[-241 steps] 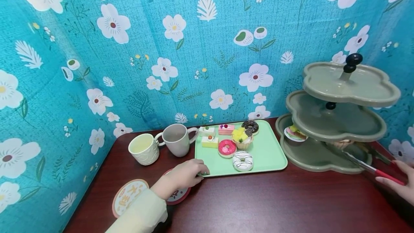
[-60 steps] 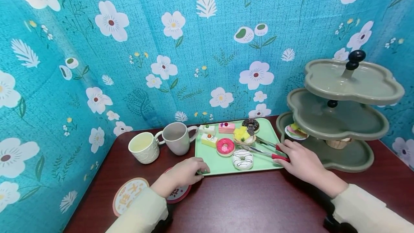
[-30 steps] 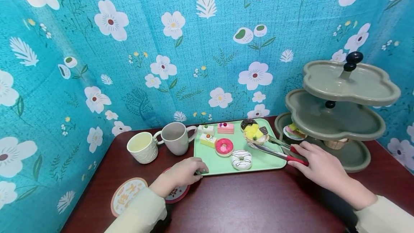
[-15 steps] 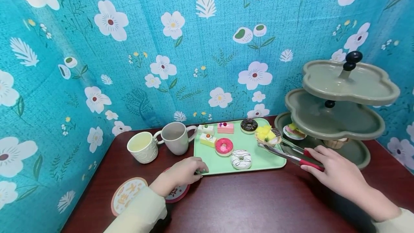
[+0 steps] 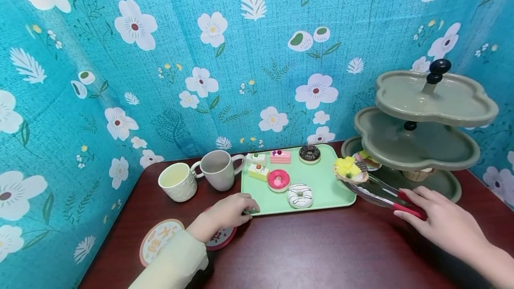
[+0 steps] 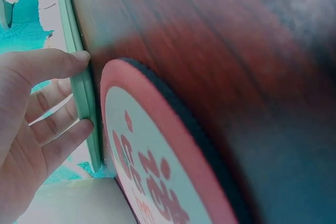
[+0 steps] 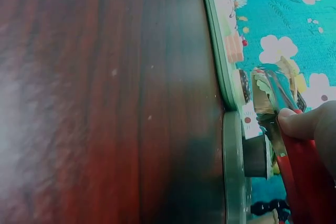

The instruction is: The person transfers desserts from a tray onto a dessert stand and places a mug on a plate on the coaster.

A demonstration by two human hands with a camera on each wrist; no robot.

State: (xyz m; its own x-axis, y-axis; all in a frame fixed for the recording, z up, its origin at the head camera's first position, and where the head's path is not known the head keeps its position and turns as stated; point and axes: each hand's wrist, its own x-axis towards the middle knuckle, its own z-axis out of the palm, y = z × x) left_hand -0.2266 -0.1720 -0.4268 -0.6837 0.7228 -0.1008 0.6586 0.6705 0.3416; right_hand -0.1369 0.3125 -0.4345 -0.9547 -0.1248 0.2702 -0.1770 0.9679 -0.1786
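Observation:
My right hand (image 5: 445, 220) grips red-handled metal tongs (image 5: 379, 200). Between the tongs' tips a toy fruit tart (image 5: 349, 169), with yellow fruit chunks and a chocolate piece, is held up over the tray's right end. At the front-left corner of the green tray (image 5: 329, 191), my left hand (image 5: 229, 211) holds the rim; the left wrist view has the thumb and fingertips at that rim (image 6: 79, 87). On the tray lie a dark donut (image 5: 309, 154), a pink donut (image 5: 278, 180), a white striped donut (image 5: 300, 196) and several small cake slices (image 5: 279, 157).
A three-tier grey-green stand (image 5: 417, 142) rises at the right; its bottom tier bears a cup-shaped treat (image 5: 371, 162) and a basket-like one (image 5: 417, 174). Two mugs stand left of the tray, one cream (image 5: 178, 184), one grey (image 5: 218, 171). Round coasters (image 5: 160, 240) lie front left.
My right hand has come from the stand to the tray, taken the fruit tart in the tongs, lifted it and carried it right towards the stand. The left hand stays at the tray's corner.

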